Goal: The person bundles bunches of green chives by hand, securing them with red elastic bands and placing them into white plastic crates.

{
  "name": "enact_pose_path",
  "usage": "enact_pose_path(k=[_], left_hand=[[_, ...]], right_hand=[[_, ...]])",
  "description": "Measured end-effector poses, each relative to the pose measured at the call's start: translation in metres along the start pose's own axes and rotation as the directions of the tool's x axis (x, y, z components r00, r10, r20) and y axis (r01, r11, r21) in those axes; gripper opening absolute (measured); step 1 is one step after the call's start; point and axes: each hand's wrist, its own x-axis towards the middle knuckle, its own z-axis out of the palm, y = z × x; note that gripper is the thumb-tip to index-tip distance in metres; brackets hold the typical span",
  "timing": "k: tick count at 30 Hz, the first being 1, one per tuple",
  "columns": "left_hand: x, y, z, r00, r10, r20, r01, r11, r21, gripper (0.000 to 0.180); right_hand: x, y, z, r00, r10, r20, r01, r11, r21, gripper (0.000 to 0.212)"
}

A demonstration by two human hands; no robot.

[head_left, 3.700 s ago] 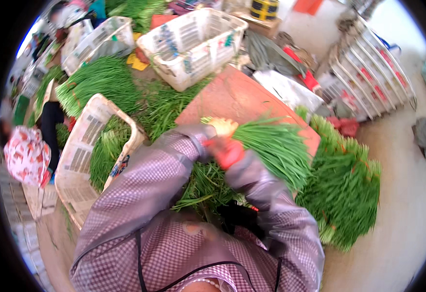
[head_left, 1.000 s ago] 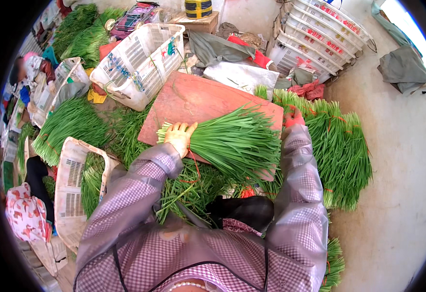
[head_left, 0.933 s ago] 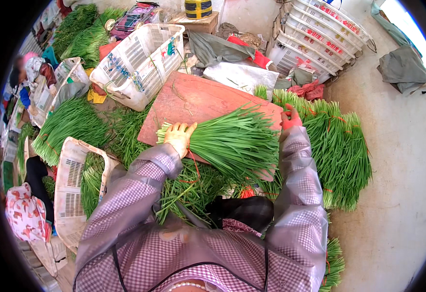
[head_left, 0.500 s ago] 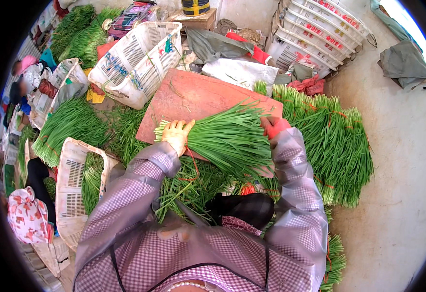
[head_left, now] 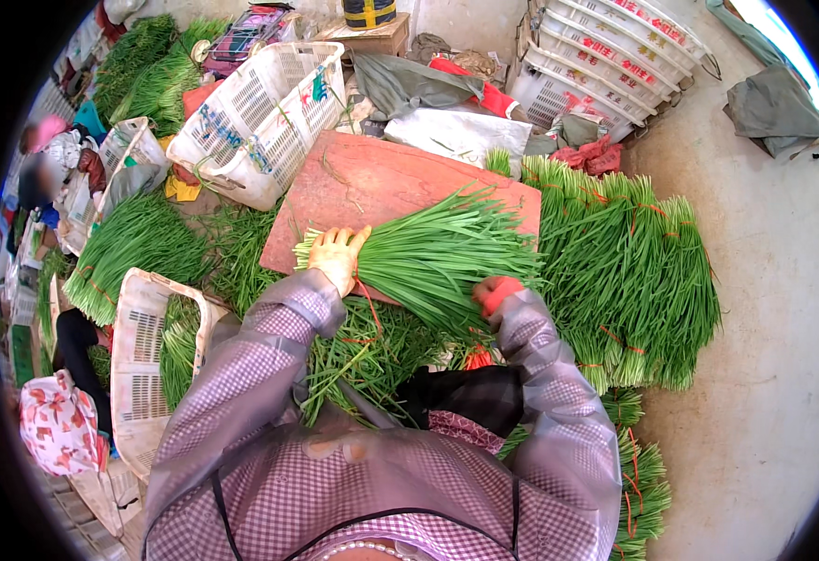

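Observation:
A fanned bunch of garlic chives lies across a reddish board, pale stem ends to the left and green leaves to the right. My left hand, in a pale yellow glove, grips the bunch near its stem ends. From beneath that hand a thin orange-red tie hangs over the board's near edge. My right hand, with red covering at the wrist, is closed at the near side of the leaf tips. Whatever its curled fingers hold is hidden.
Tied chive bundles are piled right of the board. Loose chives lie before me. White plastic baskets stand to the left, with stacked ones at the far right. At the left edge sits another person.
My right hand has moved left and nearer to me, from the far leaf tips to the near side of the leaves. My left hand stays on the stem ends.

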Motion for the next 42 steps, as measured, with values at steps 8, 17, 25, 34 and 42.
enact_pose_path(k=[8,17,25,34,42], left_hand=[[0.002,0.004,-0.004,1.000,0.004,0.026,-0.004,1.000,0.007,0.089],[-0.008,0.002,-0.005,0.999,-0.025,0.027,0.025,1.000,0.014,0.091],[-0.001,0.005,-0.013,0.991,0.031,0.127,-0.033,0.999,0.016,0.097],[-0.009,-0.040,-0.017,0.976,0.002,0.216,0.024,0.993,-0.118,0.104],[-0.024,-0.036,-0.019,0.999,0.003,0.054,0.003,0.993,-0.114,0.096]], right_hand=[[-0.010,-0.028,-0.018,0.976,0.083,-0.202,-0.120,0.976,-0.181,0.043],[0.014,-0.051,-0.094,0.954,0.209,-0.215,-0.175,0.970,0.166,0.049],[0.041,-0.167,0.019,0.823,-0.499,0.270,0.555,0.608,-0.567,0.115],[0.046,-0.115,0.018,0.910,-0.379,0.168,0.410,0.761,-0.503,0.121],[0.038,-0.117,0.022,0.911,-0.412,0.032,0.362,0.758,-0.542,0.095]])
